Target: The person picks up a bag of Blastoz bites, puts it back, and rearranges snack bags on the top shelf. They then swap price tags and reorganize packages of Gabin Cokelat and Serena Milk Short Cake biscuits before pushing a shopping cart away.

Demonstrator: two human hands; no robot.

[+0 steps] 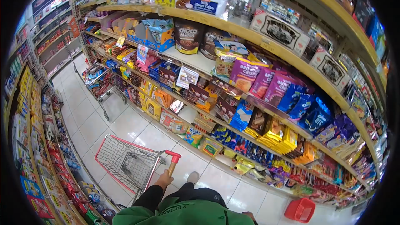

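My left hand (164,180) is wrapped around the handle (172,165) of a small shopping cart. The cart (129,142) has a wire basket with red edging, and no goods show inside it. It stands on the tiled floor just ahead and to the left of my body. At the bottom edge, only a small part of my right hand (249,215) shows beside the green top; its fingers are hidden. Nearest to that side is a red plastic basket (300,209) on the floor.
Shelves of packaged snacks run along the right, with purple brownie packs (248,73) and blue pouches (316,114). Another shelf (31,141) lines the left side. Further up the aisle stands a second wire cart (100,81) filled with packets. White floor tiles (129,123) run between the shelves.
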